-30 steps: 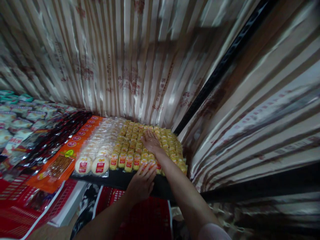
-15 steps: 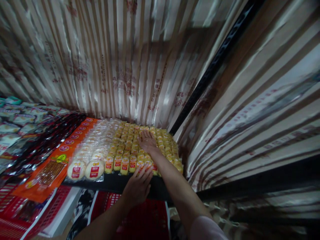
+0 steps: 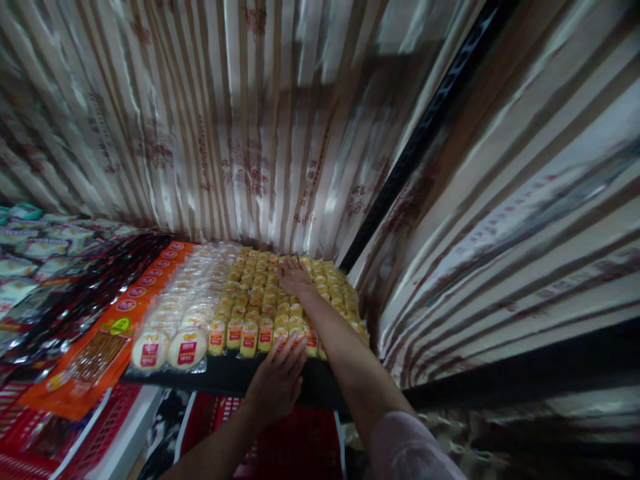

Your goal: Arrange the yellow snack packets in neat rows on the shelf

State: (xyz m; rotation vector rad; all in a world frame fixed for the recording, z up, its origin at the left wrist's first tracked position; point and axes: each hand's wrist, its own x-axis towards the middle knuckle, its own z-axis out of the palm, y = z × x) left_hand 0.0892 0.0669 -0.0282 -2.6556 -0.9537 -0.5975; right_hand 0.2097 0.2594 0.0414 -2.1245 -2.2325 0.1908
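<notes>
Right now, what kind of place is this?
Likely a small shop or market stall selling packaged snacks. Rows of yellow packets and round white cakes fill a dark shelf, orange packs lie to their left, and a red basket sits below. The right hand lies flat on the yellow packets.

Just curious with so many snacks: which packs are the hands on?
The small yellow packs, rightmost block: right hand atop, left hand at their front row.
</notes>
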